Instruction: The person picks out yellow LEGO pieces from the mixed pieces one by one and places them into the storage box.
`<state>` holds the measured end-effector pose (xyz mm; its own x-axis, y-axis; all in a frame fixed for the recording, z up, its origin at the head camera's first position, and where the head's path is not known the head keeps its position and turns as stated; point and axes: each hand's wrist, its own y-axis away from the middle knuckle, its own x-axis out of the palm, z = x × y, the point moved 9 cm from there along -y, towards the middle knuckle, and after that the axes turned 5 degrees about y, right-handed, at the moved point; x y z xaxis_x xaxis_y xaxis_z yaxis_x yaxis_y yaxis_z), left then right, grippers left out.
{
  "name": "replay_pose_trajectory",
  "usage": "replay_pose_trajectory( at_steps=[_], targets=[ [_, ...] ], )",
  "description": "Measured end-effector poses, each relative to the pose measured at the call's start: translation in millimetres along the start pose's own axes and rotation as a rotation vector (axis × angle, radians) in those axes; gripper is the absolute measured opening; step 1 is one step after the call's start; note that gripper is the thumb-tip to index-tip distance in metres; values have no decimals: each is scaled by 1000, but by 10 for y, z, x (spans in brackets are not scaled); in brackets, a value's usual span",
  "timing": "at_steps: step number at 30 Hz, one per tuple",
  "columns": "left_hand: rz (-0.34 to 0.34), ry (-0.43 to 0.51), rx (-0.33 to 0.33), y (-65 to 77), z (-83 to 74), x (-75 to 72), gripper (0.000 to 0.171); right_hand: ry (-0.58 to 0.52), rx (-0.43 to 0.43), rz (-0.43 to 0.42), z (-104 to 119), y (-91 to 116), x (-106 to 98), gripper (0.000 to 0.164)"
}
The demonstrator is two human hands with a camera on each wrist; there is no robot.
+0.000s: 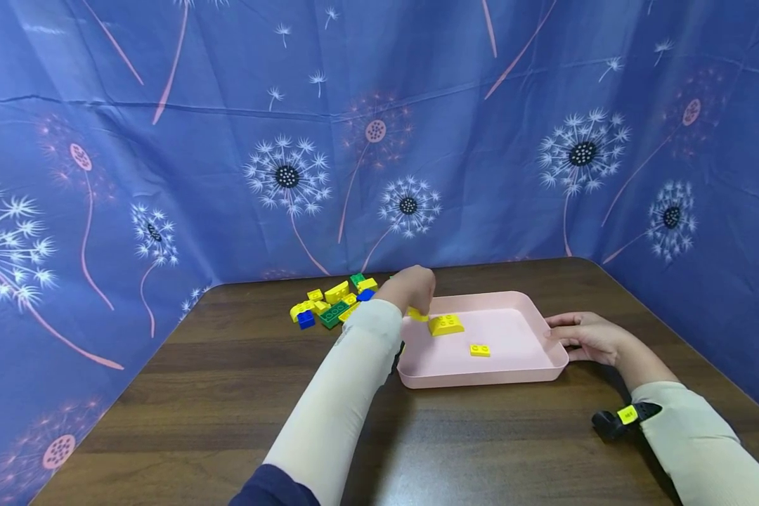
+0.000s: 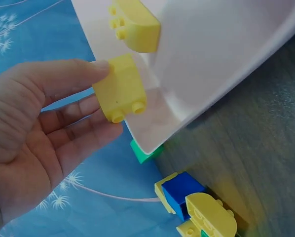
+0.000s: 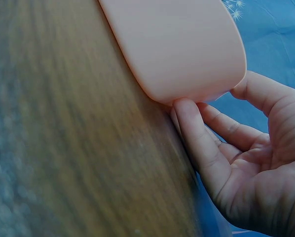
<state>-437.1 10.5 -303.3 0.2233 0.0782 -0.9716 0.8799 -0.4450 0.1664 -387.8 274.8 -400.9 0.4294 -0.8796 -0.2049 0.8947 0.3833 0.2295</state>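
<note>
My left hand (image 1: 412, 287) pinches a yellow building block (image 2: 119, 88) between thumb and fingers over the left side of a pink tray (image 1: 515, 341). In the left wrist view this block overlaps the tray's edge, its studs toward the camera's lower side. A yellow sloped block (image 1: 445, 325) lies inside the tray, close to the held one. A small yellow two-stud block (image 1: 479, 350) sits nearer the tray's front. At the tray's right end, my right hand (image 1: 591, 339) grips the side, thumb and fingers about the corner in the right wrist view.
Left of the tray lies a loose pile of yellow, blue and green blocks, including a green block (image 1: 334, 315) and a blue block (image 1: 306, 320). Everything stands on a brown wooden table (image 1: 228, 393). A blue dandelion-print cloth (image 1: 468, 140) hangs behind it.
</note>
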Motion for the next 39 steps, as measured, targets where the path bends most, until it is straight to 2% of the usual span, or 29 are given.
replay_pose_trajectory(
  at_steps=[8, 17, 26, 32, 39],
  targets=[
    [9, -36, -51, -3, 18, 68, 16, 6, -5, -6, -1, 6, 4, 65],
    [40, -47, -115, -55, 146, 165, 26, 8, -10, -7, 13, 11, 10, 64],
    [34, -54, -108, -93, 173, 191, 27, -2, -6, -16, 14, 13, 8, 61],
    [37, -49, -118, -58, 174, 181, 29, -4, -3, -20, 15, 15, 5, 61],
    [25, -28, -110, 4, 173, 129, 23, -1, -2, -23, 14, 12, 1, 62]
  ],
)
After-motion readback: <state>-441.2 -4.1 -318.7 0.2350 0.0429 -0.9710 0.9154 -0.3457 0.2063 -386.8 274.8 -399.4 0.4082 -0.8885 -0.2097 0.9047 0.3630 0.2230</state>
